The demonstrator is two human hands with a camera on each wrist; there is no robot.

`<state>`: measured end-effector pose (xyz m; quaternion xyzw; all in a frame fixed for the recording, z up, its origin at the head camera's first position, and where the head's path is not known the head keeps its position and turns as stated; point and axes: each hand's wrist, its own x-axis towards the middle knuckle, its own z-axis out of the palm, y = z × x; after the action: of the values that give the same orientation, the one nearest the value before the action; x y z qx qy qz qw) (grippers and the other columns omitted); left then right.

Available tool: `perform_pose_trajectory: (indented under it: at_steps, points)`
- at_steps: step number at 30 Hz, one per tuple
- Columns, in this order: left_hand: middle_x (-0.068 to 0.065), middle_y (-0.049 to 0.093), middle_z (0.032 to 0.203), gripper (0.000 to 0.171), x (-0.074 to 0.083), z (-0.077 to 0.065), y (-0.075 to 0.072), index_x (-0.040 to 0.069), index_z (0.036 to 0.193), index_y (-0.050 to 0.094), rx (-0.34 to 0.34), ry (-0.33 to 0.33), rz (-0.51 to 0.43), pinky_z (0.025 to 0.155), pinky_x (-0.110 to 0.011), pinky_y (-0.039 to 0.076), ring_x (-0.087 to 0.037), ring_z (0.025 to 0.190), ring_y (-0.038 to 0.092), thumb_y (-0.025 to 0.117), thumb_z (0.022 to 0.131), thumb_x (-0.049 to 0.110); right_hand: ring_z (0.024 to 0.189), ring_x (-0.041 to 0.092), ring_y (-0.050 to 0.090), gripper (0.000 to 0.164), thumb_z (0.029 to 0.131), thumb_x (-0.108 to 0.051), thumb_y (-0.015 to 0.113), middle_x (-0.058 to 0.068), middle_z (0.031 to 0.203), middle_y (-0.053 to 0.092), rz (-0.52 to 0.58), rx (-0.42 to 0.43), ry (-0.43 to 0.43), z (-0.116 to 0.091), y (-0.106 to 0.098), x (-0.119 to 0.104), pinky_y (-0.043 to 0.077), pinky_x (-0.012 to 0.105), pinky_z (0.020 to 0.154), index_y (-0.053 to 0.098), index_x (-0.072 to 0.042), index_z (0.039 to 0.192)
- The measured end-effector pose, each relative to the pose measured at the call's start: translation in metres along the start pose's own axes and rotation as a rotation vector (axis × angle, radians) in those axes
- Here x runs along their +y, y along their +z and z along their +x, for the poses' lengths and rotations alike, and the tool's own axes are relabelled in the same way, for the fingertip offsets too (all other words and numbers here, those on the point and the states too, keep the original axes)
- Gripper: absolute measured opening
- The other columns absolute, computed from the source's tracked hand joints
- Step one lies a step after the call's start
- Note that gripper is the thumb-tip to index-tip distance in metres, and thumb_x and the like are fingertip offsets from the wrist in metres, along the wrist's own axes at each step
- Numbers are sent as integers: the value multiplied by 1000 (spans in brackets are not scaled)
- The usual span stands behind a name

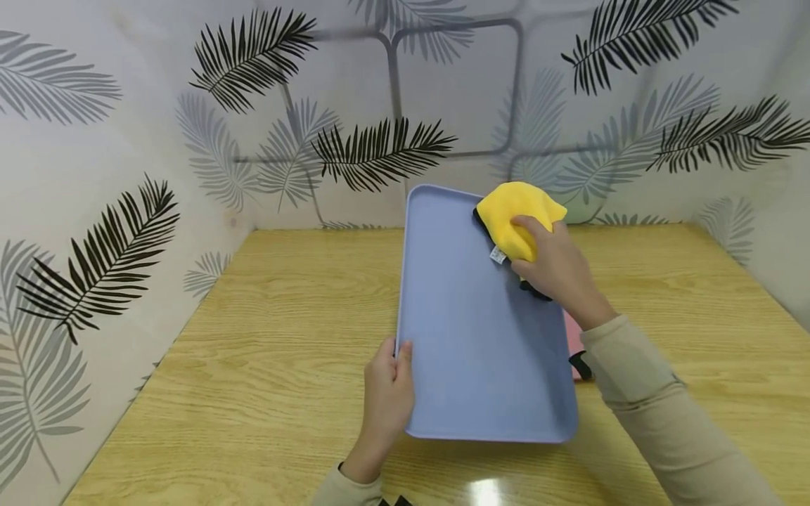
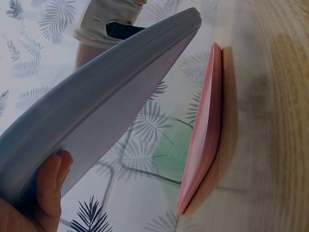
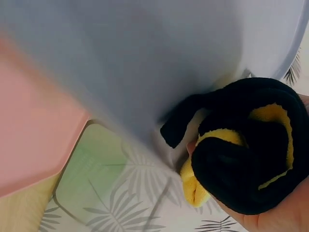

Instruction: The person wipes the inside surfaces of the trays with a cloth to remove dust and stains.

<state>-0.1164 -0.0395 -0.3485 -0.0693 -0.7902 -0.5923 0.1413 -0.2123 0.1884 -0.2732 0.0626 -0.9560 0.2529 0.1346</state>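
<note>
One pale wall [image 1: 126, 161], printed with black and grey feathery leaves and dark lines, along the left and far sides.

One light wood-grain table [image 1: 285, 302], broad, meeting the wall at its far edge.

One beige sleeve [image 1: 346, 489], left arm, at the near edge of the scene.

One bare left hand [image 1: 388, 390], gripping the left rim of the tray toward its near end. Thumb at the rim; fingers curled underneath, fingertips visible against the underside in the left wrist view.

One blue-grey rectangular tray [image 1: 468, 337], smooth, with rounded corners and a low raised rim. Held up off the table, inner face upward, tilted with its right side lower.

One bunched soft cloth [image 1: 515, 211], bright yellow with black on its other side, located at the far right part of the tray's inner surface and seemingly touching it. A black strip trails from it.

One small white label [image 1: 498, 255], at the cloth's lower left edge.

One bare right hand [image 1: 557, 270], thumb and fingers clamped on the cloth; the wrist view shows the black side rolled within the grasp.

One pink tray [image 1: 573, 341], rimmed, flat on the table below the blue-grey tray, mostly hidden by it in the head view.

One beige sleeve on the right arm [image 1: 664, 407], reaching in from the near right.
</note>
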Motion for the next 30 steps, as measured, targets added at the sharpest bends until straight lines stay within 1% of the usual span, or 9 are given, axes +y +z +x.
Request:
perform_pose_trajectory:
  at_steps: [7,15,20,27,30]
  points:
    - [3,32,49,22,3,-1,-1,-11,99,54,-28,9,-38,34,-17,23,-4,37,28,42,95,8,81,37,42,54,77,-11,58,32,105,38,-14,-13,2,-1,0,6,37,45,62,40,-7,128]
    - [3,32,50,21,1,0,1,-11,98,54,-30,15,-30,35,-17,23,-4,39,28,43,94,7,69,33,43,55,77,-12,58,28,99,39,-24,-17,19,-3,4,7,35,38,56,40,-9,129]
    - [3,32,51,21,2,0,2,-11,98,54,-32,19,-27,35,-17,23,-4,39,28,43,94,6,67,32,42,56,76,-13,58,26,97,39,-12,-10,6,-2,5,3,35,37,55,40,-10,129]
    - [3,33,50,24,4,-1,3,-11,104,53,-59,6,-43,34,-17,25,-5,38,30,42,95,8,75,33,42,57,77,-14,58,26,101,38,-7,-37,11,-1,4,-8,36,38,59,38,-12,130]
    - [3,33,50,24,3,-2,5,-11,104,53,-63,1,-42,34,-17,25,-5,37,30,42,95,8,76,33,42,56,77,-15,58,27,103,38,-9,-28,0,-1,6,-13,37,39,59,39,-13,130]
